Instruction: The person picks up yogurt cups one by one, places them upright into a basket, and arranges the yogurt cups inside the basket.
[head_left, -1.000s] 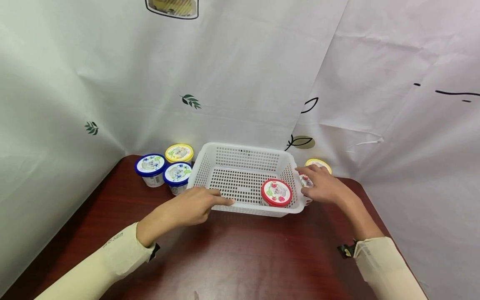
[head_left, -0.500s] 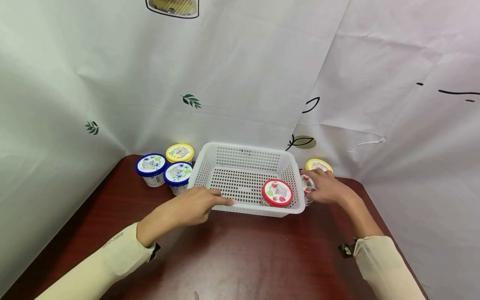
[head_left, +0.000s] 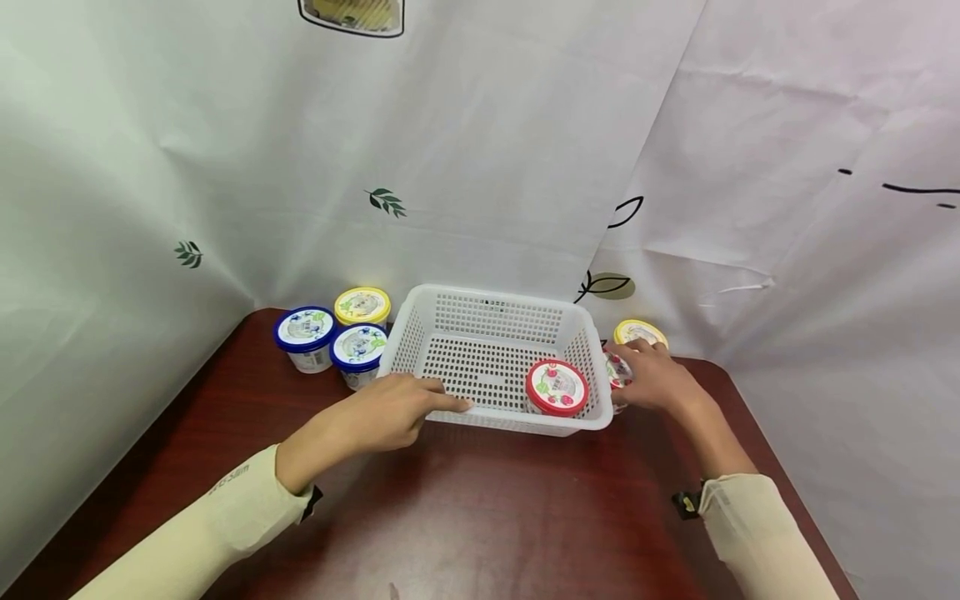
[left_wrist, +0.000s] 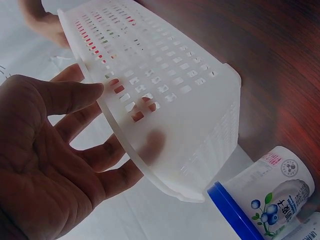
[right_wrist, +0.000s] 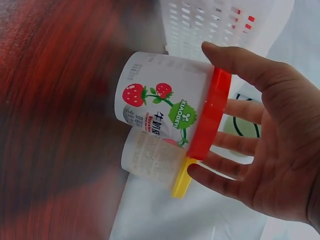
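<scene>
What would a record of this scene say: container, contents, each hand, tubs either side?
Container: rectangular white plastic basket
Contents: round white red-lidded tub
Left hand: grips basket's front rim
Right hand: around the top of a second red-lidded tub; grip unclear
Left of basket: two round blue-lidded tubs, one yellow-lidded tub
Right of basket: the second red-lidded tub, another yellow-lidded tub

A person's arms (head_left: 187, 533) reach over the table (head_left: 480, 517). The left hand (head_left: 378, 412) pinches between thumb and fingers; the right hand (head_left: 660, 375), near the table's far right corner, has thumb and fingers apart.
</scene>
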